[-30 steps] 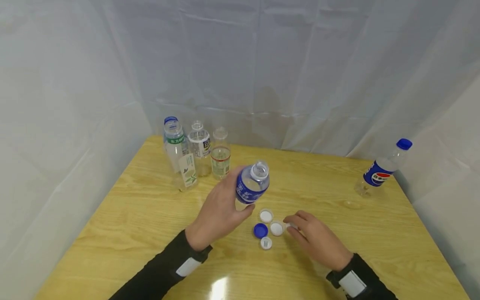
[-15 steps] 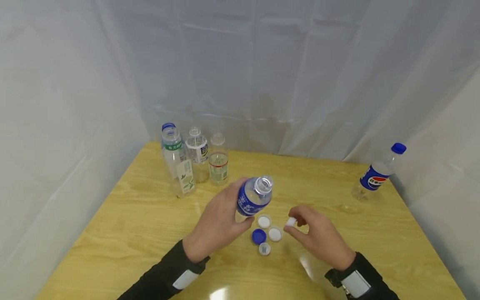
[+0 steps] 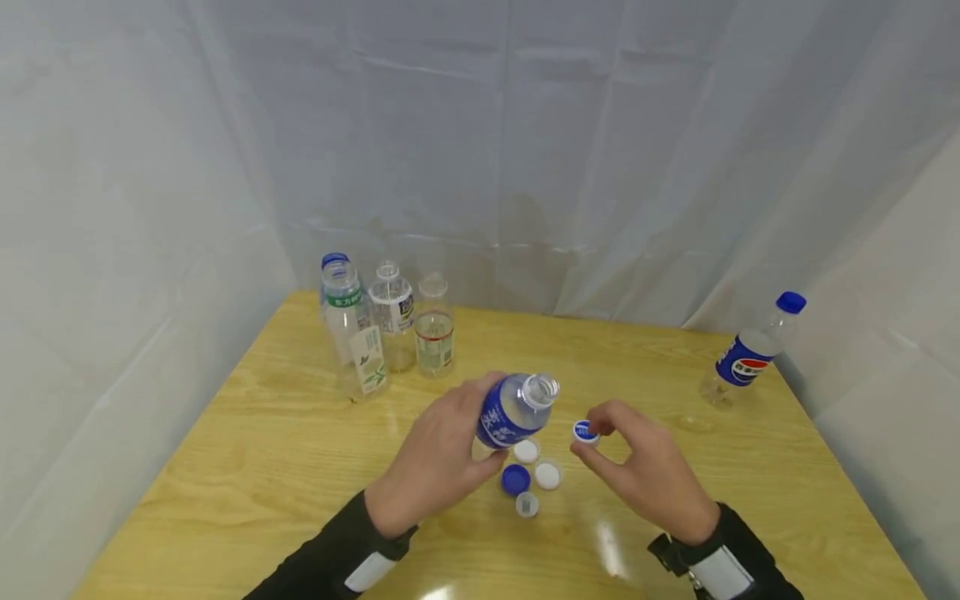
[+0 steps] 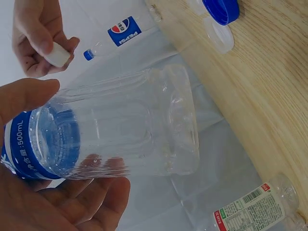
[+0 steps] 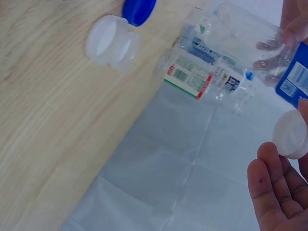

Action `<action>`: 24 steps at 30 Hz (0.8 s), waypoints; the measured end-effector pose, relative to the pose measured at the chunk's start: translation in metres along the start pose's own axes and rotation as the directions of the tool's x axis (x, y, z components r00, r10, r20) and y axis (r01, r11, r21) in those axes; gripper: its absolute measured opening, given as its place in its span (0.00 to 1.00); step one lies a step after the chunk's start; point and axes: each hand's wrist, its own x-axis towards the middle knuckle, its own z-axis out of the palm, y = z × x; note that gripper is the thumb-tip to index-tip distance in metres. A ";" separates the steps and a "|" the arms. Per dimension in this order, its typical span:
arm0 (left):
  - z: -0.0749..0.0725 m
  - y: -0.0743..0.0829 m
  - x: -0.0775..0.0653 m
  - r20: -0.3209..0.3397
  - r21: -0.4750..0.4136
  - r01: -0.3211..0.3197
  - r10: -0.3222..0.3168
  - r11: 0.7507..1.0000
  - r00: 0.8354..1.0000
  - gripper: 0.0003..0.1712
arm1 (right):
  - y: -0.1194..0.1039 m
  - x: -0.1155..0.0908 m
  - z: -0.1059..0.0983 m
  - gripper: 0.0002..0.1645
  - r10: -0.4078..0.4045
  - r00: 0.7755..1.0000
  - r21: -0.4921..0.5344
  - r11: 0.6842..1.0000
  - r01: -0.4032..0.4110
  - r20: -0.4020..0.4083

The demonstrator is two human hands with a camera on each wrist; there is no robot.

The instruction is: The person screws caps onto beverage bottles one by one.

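Observation:
My left hand (image 3: 438, 446) grips a clear plastic bottle (image 3: 517, 408) around its blue label. The bottle leans to the right, its uncapped mouth facing up and right; the left wrist view shows its clear base (image 4: 178, 120). To the right, my right hand (image 3: 648, 467) pinches a bottle cap (image 3: 585, 432) between thumb and fingers, blue-printed top towards the head camera. In the right wrist view the cap's hollow white underside (image 5: 291, 134) shows. Cap and bottle mouth are a short gap apart. Below the bottle lie a blue cap (image 3: 515, 480) and several white caps (image 3: 548, 476) on the table.
Several uncapped clear bottles (image 3: 360, 350) stand grouped at the table's back left. A Pepsi bottle (image 3: 750, 354) with a blue cap stands at the back right. Pale sheeting (image 3: 480, 150) hangs behind and beside the wooden table (image 3: 247, 450).
My right hand has lifted a cap off the table and turned its printed top into view. The bottle in my left hand has tilted further to the right. The head view has shifted slightly.

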 end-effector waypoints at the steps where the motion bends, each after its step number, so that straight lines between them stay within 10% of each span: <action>1: 0.000 0.000 0.000 0.006 0.005 -0.001 0.001 1.000 1.000 0.55 | -0.002 0.001 -0.002 0.20 -0.011 1.000 0.004 1.000 0.011 -0.012; 24: 0.002 0.003 -0.001 0.029 0.038 -0.029 0.028 0.999 0.999 0.55 | -0.027 0.011 -0.027 0.25 -0.192 0.936 0.117 0.965 0.235 -0.294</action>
